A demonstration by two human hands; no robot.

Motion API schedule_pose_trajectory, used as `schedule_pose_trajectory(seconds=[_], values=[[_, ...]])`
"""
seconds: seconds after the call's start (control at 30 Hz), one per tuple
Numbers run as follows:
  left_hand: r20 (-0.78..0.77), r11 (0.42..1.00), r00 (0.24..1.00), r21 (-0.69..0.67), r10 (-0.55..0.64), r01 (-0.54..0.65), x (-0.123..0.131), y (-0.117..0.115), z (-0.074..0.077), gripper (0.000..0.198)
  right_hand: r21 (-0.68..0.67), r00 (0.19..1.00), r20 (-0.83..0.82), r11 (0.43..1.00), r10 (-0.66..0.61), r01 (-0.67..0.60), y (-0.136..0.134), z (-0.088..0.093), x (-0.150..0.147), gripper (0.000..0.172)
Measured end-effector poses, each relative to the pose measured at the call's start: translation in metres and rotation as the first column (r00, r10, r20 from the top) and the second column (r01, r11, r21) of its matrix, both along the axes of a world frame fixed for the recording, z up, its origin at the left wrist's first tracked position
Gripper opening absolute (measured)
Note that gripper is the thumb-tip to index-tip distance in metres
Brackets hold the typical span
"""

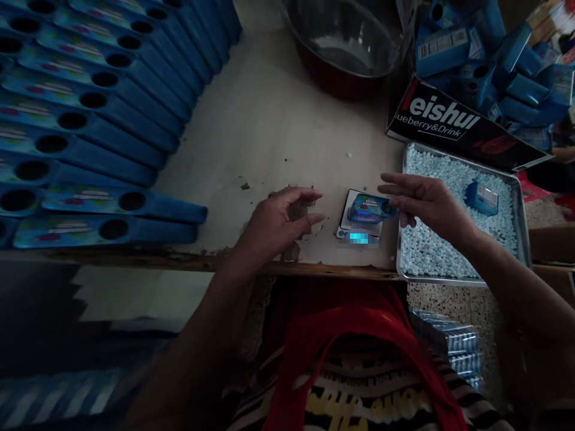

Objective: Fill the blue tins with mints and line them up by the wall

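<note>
A small blue candy box [369,209] lies on a little white scale [359,230] near the table's front edge. My right hand [422,203] reaches in from the right and its fingertips touch the box's right end. My left hand [281,222] hovers just left of the scale with the fingers loosely curled and apart, holding nothing. A metal tray [521,221] full of small pale blue-white candies sits under my right wrist, with another blue box [481,198] lying in it.
Rows of flat blue packages [94,114] with round holes fill the table's left side. A metal bowl [344,39] stands at the back. A black carton [453,126] holds a heap of blue boxes [494,60]. Wrapped blue packs [453,344] lie low on the right.
</note>
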State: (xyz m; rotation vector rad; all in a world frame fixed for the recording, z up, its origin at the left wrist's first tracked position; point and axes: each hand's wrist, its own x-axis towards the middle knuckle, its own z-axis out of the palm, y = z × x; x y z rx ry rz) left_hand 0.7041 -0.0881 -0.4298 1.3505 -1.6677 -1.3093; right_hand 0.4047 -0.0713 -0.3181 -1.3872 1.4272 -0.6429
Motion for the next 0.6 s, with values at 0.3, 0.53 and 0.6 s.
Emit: schedule_pose_trajectory(seconds=[0.3, 0.53, 0.6], values=[[0.000, 1.000, 1.000, -0.012, 0.014, -0.014, -0.009, -0.004, -0.003, 0.044, -0.005, 1.000, -0.016, 1.000, 0.010, -0.010, 0.000, 0.002, 0.010, 0.050], [0.025, 1.000, 1.000, -0.003, 0.004, -0.004, -0.004, -0.009, -0.007, 0.045, -0.116, 0.991, -0.091, 0.989, -0.098, 0.087, -0.003, 0.000, 0.008, 0.050], [0.015, 1.000, 1.000, -0.019, 0.001, 0.000, -0.003, -0.015, -0.008, 0.043, -0.192, 0.983, -0.089, 0.971, -0.162, 0.143, -0.016, 0.003, -0.005, 0.046]])
